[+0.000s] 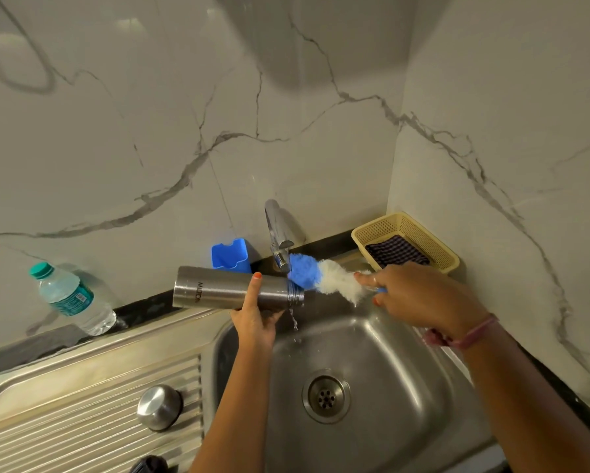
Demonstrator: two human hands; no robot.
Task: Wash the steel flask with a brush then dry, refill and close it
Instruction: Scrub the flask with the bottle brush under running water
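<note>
the washing step is in hand. the left hand (pixel 252 319) grips the flask (pixel 232 289) sideways over the sink (pixel 406 363), mouth dripping. the right hand (pixel 419 295) holds the brush (pixel 320 274) by its handle, bristles just at the mouth. next, i judge, the brush must line up and slide inside. one flask, one brush, one steel cap (pixel 159 407), one water bottle (pixel 71 298).

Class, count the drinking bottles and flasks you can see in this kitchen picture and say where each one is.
2. The steel flask is held sideways over the sink by the left hand. The plastic water bottle stands on the counter at the left. None seem hidden.
</note>
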